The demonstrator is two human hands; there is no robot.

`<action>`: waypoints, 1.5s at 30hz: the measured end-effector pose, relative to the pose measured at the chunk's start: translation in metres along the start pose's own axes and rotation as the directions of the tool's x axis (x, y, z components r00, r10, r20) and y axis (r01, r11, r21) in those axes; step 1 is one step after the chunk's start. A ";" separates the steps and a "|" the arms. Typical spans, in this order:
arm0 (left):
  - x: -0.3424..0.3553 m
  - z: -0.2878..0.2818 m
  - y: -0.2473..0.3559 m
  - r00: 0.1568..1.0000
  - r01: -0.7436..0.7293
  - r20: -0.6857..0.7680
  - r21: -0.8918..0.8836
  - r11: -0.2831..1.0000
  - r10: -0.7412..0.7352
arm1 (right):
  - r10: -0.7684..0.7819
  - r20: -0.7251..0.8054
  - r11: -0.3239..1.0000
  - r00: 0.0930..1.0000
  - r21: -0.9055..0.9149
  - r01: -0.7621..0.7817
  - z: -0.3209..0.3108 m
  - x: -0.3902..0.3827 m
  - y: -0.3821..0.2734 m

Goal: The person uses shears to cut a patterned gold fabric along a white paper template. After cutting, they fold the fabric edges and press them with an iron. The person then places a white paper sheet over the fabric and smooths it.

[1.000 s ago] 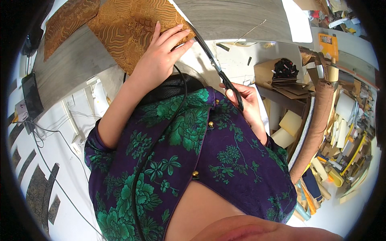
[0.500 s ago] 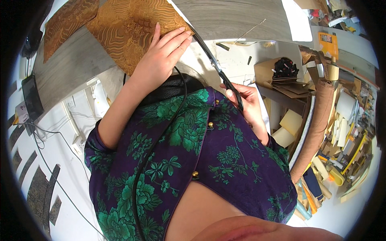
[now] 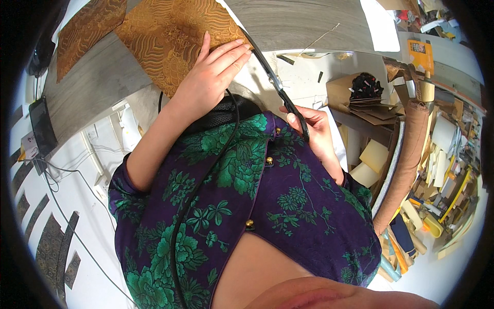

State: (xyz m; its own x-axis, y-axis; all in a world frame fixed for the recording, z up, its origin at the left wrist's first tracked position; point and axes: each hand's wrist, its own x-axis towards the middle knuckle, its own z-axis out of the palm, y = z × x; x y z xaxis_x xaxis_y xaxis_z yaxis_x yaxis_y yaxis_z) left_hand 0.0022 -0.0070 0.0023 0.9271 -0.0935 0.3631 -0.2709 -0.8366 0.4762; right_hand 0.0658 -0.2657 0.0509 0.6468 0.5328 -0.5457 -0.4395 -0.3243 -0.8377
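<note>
A golden-brown brocade piece (image 3: 154, 44) with wavy raised patterns lies at the table's near edge and hangs a little over it. My left hand (image 3: 213, 69) rests flat on its right part, fingers stretched out toward the right edge. Long dark scissors (image 3: 275, 80) run along that edge, their blades pointing up and left beside my left fingertips. My right hand (image 3: 315, 126) is closed round the scissors' black handles, in front of my torso. Whether the blade tips touch the cloth I cannot tell.
A second brocade piece (image 3: 87, 31) lies at the left of the grey wood-grain table (image 3: 293, 23). A black cable (image 3: 206, 170) runs down my front. Cardboard (image 3: 339, 87), a brown fabric roll (image 3: 406, 159) and heaped scraps stand at the right. Dark cloth strips (image 3: 49, 247) lie lower left.
My left hand and the brocade under it have shifted slightly right, toward the scissors. My right hand keeps its hold on the handles, nearly in place.
</note>
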 end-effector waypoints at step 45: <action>0.000 -0.006 0.036 0.990 -0.139 0.015 -0.166 0.976 0.144 | -0.003 0.006 0.993 1.000 0.115 0.003 0.009 0.016 -0.003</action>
State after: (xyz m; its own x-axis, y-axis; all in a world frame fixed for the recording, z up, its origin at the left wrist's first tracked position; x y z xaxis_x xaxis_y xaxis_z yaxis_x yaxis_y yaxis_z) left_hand -0.0085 -0.0337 0.0239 0.8824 -0.2211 0.4153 -0.4365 -0.7142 0.5472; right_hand 0.0720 -0.2496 0.0453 0.6443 0.5389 -0.5426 -0.5064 -0.2311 -0.8308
